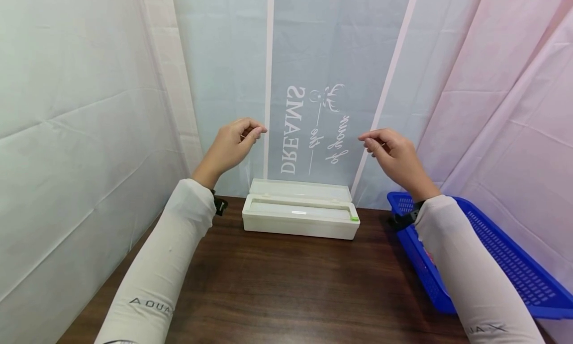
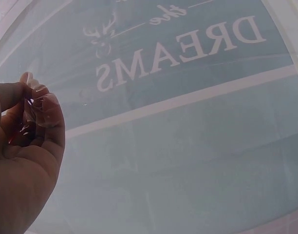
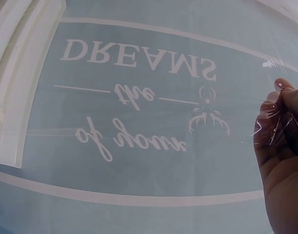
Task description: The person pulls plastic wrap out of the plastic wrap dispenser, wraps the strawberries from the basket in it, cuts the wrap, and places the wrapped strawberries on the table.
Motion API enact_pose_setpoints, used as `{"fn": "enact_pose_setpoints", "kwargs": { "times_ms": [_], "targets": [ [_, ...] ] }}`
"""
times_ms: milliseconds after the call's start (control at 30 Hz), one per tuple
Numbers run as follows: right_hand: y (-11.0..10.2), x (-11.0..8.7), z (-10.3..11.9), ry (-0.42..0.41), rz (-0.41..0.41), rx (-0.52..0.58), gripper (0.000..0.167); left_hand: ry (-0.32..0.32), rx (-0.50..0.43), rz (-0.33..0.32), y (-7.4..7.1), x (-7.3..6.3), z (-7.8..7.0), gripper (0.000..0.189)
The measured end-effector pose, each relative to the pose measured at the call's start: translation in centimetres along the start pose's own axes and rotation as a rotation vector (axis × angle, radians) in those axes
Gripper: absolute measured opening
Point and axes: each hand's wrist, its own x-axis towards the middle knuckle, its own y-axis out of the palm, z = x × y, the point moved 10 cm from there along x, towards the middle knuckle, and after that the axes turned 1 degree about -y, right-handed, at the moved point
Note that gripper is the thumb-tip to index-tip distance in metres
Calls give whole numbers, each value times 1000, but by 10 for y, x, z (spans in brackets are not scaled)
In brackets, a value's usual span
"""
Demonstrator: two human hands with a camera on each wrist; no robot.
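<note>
My left hand (image 1: 230, 146) is raised above the left end of a white box-shaped wrap dispenser (image 1: 295, 225), pinching clear cling film (image 2: 46, 111) between thumb and fingers. At about the same height, my right hand (image 1: 396, 154) pinches the film too, above and right of the box. Glossy creases of cling film (image 3: 273, 63) show at the right fingertips in the right wrist view. Between the hands the film is nearly invisible, so its full outline is hard to make out. The dispenser's lid (image 1: 300, 189) stands up at the back. A small green piece (image 1: 354, 218) sits at its right end.
A blue plastic basket (image 1: 506, 254) stands on the right of the dark wooden table (image 1: 286, 289), partly behind my right forearm. Pale curtains (image 1: 89, 110) close in the sides. Behind the box hangs a grey-blue cloth (image 1: 340, 41) with mirrored white lettering.
</note>
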Motion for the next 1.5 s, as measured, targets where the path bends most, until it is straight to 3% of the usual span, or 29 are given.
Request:
{"fn": "enact_pose_setpoints", "kwargs": {
  "times_ms": [800,1500],
  "targets": [
    [-6,3,3,33,-2,-11,22,17,-10,-6,-5,4,-7,23],
    [-12,9,7,-10,-34,-40,22,23,5,-41,-12,9,-11,24]
  ]
}}
